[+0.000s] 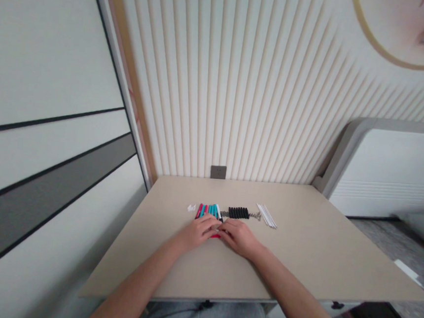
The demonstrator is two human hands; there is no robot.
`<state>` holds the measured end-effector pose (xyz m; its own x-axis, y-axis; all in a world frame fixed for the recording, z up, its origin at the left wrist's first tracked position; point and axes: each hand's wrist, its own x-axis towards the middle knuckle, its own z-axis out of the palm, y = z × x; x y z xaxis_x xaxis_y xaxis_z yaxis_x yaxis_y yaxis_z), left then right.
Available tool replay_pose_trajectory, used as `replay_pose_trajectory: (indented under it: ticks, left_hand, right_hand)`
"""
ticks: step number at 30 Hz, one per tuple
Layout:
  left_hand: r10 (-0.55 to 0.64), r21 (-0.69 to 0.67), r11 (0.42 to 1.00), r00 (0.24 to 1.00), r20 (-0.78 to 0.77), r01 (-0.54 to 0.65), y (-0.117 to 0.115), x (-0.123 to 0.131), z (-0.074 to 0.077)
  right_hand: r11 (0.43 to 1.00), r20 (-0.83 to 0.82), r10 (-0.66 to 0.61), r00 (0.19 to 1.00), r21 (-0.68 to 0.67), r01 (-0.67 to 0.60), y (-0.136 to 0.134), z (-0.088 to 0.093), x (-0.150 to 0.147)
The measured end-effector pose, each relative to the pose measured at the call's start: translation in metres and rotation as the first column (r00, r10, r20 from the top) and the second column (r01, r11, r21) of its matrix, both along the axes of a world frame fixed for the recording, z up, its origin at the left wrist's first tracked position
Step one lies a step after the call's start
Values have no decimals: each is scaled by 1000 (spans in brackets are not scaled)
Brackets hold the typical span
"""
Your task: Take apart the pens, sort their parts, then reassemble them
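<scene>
My left hand (203,229) and my right hand (237,235) meet low over the table, fingers bent and fingertips almost touching. Between the thumbs shows a short stretch of a red pen barrel (214,236), which my left fingers appear to pinch. Whatever my right fingertips close on is too small and covered to make out. Just beyond the left hand lies a row of pen barrels (210,210) in red, teal and white, their near ends partly hidden by my fingers. Right of them is a row of short black tubes (239,213).
Small metallic pieces (255,215) lie beside the black tubes, with several thin white sticks (266,216) farther right. Little white pieces (191,207) sit left of the barrels. The beige table (300,251) meets a ribbed wall with a socket (218,172); a cabinet (47,174) stands left.
</scene>
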<state>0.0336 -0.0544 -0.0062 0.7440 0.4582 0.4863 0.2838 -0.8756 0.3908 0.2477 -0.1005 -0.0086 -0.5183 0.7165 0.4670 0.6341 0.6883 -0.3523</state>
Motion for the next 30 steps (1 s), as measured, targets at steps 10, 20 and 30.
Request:
replay_pose_trajectory:
  ticks: [10,20,30]
  left_hand:
    - [92,205,978,959,-267,-37,1,-16,10]
    - [137,224,971,959,-249,-81,4,-15,11]
    - [94,213,976,961,-259,-38,4,-13,8]
  right_hand:
    - [986,-19,-83,996,-149,79,1,8,26]
    - [983,-35,-54,998,-180,47,0,8,22]
    - [989,-19,-11,1000,-150,8,0,8,14]
